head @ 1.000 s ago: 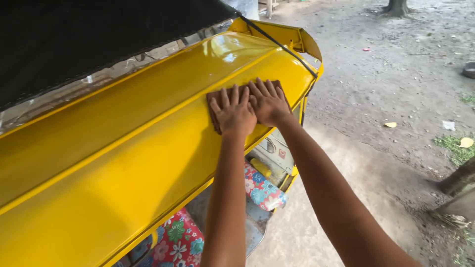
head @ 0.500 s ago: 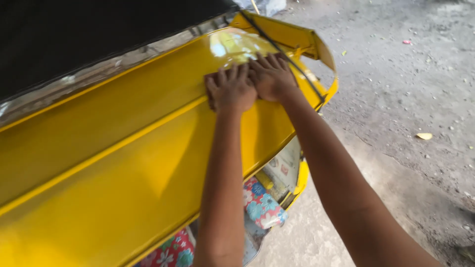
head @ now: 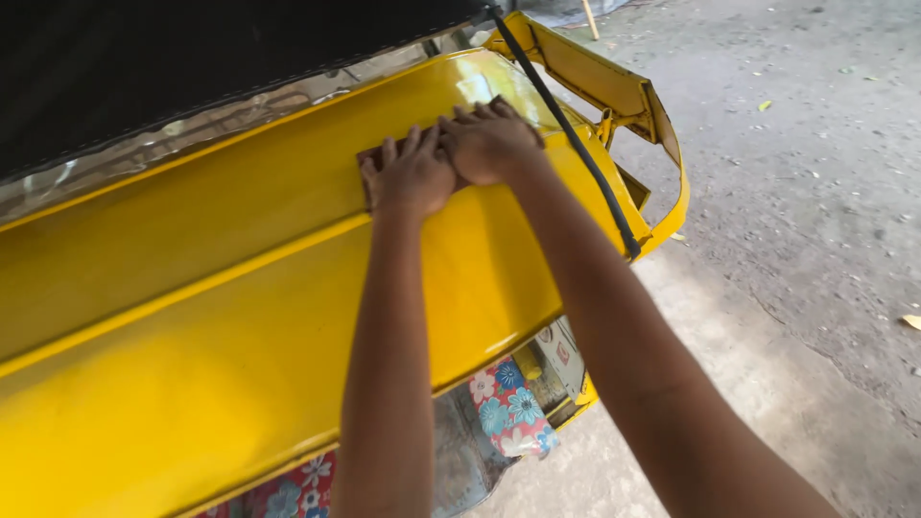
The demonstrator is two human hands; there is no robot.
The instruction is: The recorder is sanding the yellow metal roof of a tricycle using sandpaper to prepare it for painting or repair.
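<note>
Both my hands lay flat, side by side, on the yellow panel.

My left hand (head: pixel 411 176) and right hand (head: pixel 489 142) pressed palm-down on the glossy yellow vehicle panel (head: pixel 221 317), touching each other, both arms stretched straight out from me. The fingers (head: pixel 389 153) were extended and close together, gripping nothing that I could see; a dark flat piece (head: pixel 368 161) showed at the left hand's edge, but I could not tell what it was. A black rubber strip (head: pixel 576 139) ran diagonally just beside my right wrist. Black mesh covering (head: pixel 192 58) sat above the panel. Floral-patterned cloth (head: pixel 508 408) showed beneath the panel's lower edge, over the concrete ground (head: pixel 815 192).
</note>
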